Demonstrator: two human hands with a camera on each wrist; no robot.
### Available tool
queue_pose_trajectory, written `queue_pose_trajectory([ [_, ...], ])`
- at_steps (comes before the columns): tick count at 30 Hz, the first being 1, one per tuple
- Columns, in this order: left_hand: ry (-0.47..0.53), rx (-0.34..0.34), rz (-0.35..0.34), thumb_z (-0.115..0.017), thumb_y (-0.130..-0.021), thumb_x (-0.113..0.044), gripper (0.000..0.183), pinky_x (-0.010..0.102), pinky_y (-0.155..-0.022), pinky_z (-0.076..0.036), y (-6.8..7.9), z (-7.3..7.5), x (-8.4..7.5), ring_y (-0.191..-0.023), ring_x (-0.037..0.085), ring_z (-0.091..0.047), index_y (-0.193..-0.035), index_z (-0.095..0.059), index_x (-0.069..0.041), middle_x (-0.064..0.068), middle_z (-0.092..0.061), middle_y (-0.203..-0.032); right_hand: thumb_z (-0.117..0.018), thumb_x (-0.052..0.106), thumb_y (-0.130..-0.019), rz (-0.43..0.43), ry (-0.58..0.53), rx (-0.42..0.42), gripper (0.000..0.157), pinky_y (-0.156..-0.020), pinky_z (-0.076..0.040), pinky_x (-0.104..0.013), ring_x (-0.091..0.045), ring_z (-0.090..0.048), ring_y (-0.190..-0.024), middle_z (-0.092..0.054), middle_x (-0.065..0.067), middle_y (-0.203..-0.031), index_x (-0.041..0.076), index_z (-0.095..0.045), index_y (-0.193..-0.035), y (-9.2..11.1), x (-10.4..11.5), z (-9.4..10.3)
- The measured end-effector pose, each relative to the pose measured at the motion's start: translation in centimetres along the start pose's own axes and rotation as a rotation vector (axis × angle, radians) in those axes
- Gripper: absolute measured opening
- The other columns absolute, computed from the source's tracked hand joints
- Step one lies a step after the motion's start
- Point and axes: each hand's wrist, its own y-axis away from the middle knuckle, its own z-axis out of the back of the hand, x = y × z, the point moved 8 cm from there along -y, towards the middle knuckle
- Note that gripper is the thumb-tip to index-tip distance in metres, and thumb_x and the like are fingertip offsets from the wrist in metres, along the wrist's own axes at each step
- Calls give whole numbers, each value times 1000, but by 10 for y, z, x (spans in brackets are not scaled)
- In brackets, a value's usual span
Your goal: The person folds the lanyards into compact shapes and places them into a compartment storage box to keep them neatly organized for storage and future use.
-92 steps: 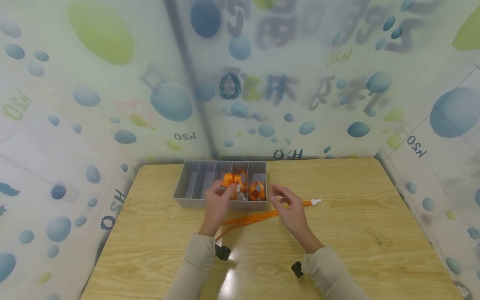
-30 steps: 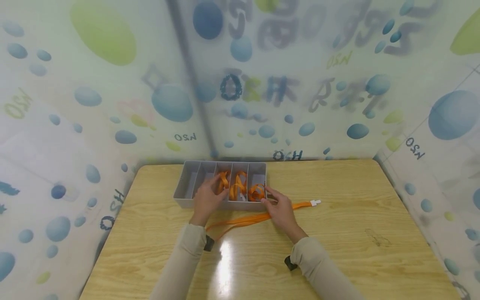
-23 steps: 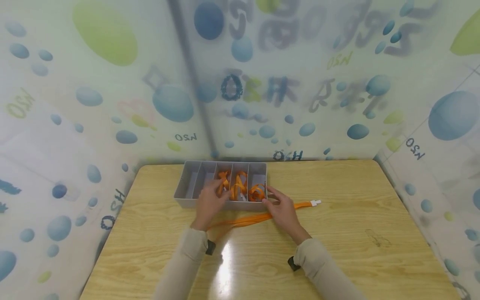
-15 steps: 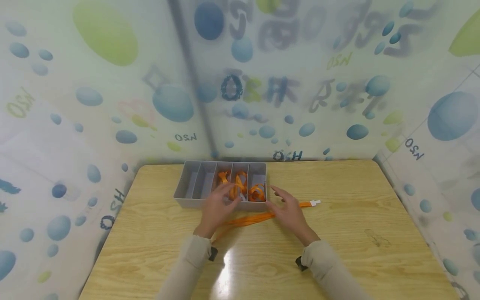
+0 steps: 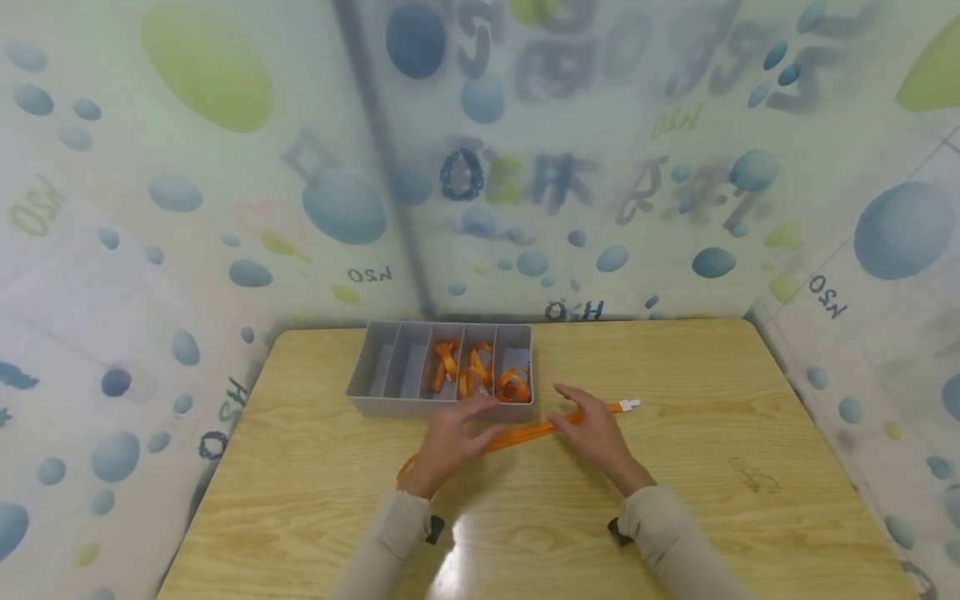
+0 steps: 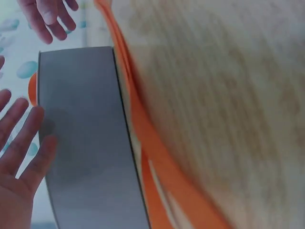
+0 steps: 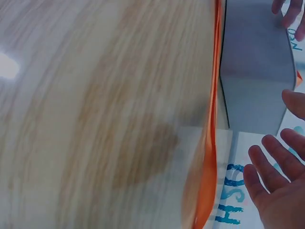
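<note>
An orange lanyard (image 5: 528, 432) with a white clip (image 5: 630, 405) at its right end lies along the table in front of a grey divided box (image 5: 382, 407). My left hand (image 5: 450, 442) hovers over the strap's left part, fingers spread and holding nothing. Over the right part is my right hand (image 5: 597, 429), fingers relaxed and apart. In the left wrist view, the left fingers (image 6: 21, 138) stand beside the box's front wall (image 6: 86, 138). The right fingers (image 7: 276, 164) are stretched out past the box end in the right wrist view, away from the strap (image 7: 209, 157).
Three compartments of the box hold coiled orange lanyards, a folded one (image 5: 446, 365), a middle one (image 5: 477, 367) and a round coil (image 5: 514, 385). The two left compartments show bare floors. A patterned wall (image 5: 487, 250) rises behind the wooden table (image 5: 712, 467).
A bundled lanyard went from my left hand into the third compartment from the left. Both hands have since drawn back from the box, toward the lanyard on the table.
</note>
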Motion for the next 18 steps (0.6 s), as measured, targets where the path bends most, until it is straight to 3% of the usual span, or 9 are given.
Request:
queue_pose_trajectory([
  [5,7,63,7,-83,-80,-18,34,40,-92,-53,5,-11,0,-104,26,-69,-110,-74,-4,9,-73,-110,-76,12,-88,-37,22,34,45,-99,-45,-56,-39,-59,-119,-65,-21,-126,-5,-64,-127,1,-6,-2],
  [12,3,184,130,-80,-85,-25,35,42,-91,-53,11,-25,15,-102,25,-69,-112,-73,-4,8,-73,-111,-76,11,-88,-75,70,127,43,-100,-45,-53,-37,-58,-120,-66,-17,-126,-1,-65,-127,5,-14,-8],
  [18,41,225,223,-81,-84,-25,38,42,-95,-51,14,-29,26,-107,25,-67,-115,-73,-6,6,-73,-114,-77,8,-86,-66,85,153,43,-101,-45,-52,-36,-58,-120,-66,-16,-126,0,-66,-126,7,-20,-13],
])
